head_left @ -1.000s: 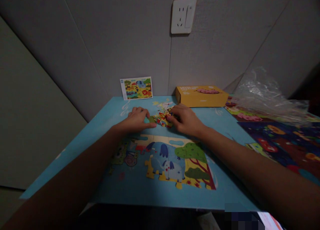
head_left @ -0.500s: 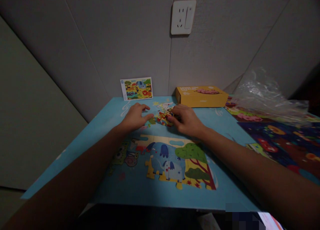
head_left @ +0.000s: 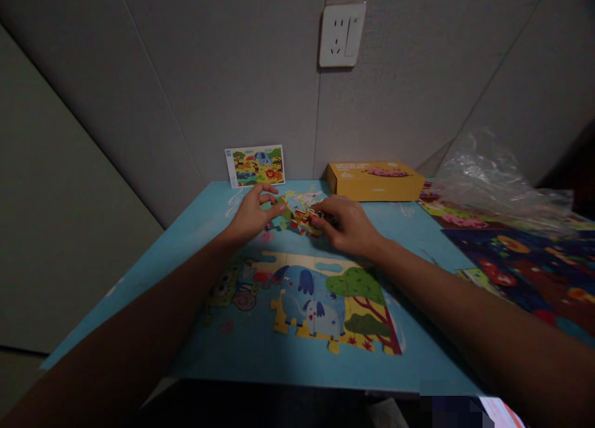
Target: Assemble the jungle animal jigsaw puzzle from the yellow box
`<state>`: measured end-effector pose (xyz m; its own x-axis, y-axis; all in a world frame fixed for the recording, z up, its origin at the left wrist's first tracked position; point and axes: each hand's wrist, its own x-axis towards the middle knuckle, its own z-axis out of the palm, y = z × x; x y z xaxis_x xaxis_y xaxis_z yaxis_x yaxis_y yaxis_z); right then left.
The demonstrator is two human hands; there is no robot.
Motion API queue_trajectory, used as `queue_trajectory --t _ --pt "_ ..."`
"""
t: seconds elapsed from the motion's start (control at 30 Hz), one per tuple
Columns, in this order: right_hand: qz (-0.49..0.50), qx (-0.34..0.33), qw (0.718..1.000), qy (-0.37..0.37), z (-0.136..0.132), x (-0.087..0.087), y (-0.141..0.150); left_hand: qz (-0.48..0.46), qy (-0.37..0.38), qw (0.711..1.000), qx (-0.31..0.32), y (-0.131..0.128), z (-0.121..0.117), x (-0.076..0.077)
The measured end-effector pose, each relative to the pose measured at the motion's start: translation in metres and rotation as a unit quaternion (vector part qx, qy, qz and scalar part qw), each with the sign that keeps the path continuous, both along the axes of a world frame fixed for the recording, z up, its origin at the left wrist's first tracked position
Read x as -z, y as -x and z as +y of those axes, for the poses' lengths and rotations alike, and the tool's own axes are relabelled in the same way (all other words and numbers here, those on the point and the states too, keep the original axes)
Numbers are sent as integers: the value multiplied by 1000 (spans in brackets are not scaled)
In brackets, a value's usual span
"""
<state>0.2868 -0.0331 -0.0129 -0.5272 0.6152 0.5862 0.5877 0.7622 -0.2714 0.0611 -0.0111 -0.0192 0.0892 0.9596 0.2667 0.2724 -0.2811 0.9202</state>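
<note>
Your view comes from your own head, looking forward and down across the bench to the grey wall beyond. It is near enough that your left hand and right hand fall about mid-view and the bench's front edge shows; below that edge, it is probably too dark to judge.

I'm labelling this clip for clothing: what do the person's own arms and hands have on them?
The left hand and right hand wear no gloves. Both forearms are bare as far as they show, with no sleeve, watch or bracelet visible. The picture is too dim to rule out a small ring.
</note>
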Motion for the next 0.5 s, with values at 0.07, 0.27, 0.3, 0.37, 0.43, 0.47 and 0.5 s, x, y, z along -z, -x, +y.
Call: queue_trajectory --t 0.07,0.27,0.3,0.37,0.43,0.47,0.5 --pt "8 5 1000 -1 -1 0 0 -80 -11 997 12 -1 2 0" --pt "24 29 999 -19 -2 -1 1 -138 12 990 1 3 10 7" --pt "27 34 999 -18 -2 -1 1 -128 15 992 -6 3 10 8" --pt "26 41 999 -8 -1 0 0 -87 28 996 -3 2 8 9" --pt "14 43 999 9 0 1 0 -23 40 999 22 1 6 10" --pt "6 42 999 19 0 1 0 9 37 999 36 0 6 10" --pt "0 39 999 26 0 2 0 35 28 998 46 0 5 10"
